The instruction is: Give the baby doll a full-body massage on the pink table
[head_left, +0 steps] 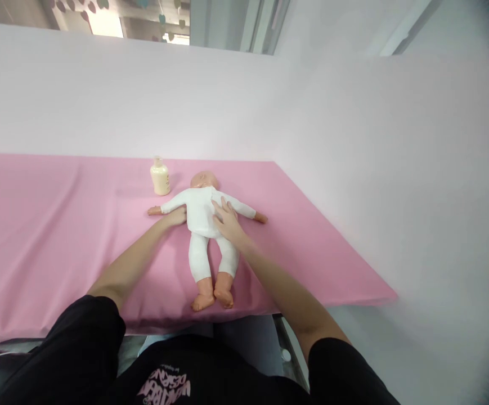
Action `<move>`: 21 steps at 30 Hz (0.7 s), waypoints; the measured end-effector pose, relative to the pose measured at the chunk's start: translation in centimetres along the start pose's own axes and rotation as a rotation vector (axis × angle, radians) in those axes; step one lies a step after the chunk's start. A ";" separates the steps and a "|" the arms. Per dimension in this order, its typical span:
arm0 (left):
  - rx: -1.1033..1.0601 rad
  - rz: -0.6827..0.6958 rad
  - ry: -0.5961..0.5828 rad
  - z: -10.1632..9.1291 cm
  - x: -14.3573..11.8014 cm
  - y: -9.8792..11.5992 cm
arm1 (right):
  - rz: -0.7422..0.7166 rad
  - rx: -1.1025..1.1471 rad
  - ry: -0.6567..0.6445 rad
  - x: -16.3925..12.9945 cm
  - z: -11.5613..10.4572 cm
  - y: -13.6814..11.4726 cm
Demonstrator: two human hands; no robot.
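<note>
A baby doll [200,211] in a white long-sleeved top and white leggings lies on its back on the pink-covered table [79,242]. Its arms are spread wide, its feet are bare and its head points to the wall. My right hand [228,222] rests on the right side of the doll's torso with fingers spread. Against the left side of the torso is my left hand [179,216]; its fingers are hidden by the doll's side, so their closing does not show. Near the doll's head stands a bottle [160,177] of pale yellow liquid, touched by neither hand.
White walls [121,101] meet the table at the back and right. A window or mirror [143,22] is set high in the back wall. The table's front edge is close to my body. Some small items lie below it, including a white round thing [286,355].
</note>
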State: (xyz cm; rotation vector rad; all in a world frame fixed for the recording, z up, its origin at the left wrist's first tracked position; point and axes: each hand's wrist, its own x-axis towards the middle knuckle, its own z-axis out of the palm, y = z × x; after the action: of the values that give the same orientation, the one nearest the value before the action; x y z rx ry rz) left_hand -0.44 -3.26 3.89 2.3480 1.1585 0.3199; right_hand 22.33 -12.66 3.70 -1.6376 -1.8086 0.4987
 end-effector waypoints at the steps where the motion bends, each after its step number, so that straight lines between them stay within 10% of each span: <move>1: 0.010 -0.032 -0.007 -0.4 -0.1 -0.1 | -0.008 -0.076 -0.049 0.2 0.2 -0.3; 9: 0.181 0.082 0.396 -0.8 0.1 0.1 | -0.047 -0.359 -0.200 0.8 1.3 -0.4; 15: 0.301 0.011 0.187 2.3 1.3 -0.7 | -0.083 -0.431 -0.200 0.9 1.6 0.2; 21: 0.358 -0.034 0.411 -5.1 3.7 -1.1 | -0.102 -0.440 -0.187 0.9 1.8 0.4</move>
State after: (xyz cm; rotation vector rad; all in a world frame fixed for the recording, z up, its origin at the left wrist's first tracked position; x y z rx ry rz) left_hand -1.03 1.89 7.57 2.6428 1.5535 0.6544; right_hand 21.39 -11.47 2.27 -1.8169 -2.2499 0.2212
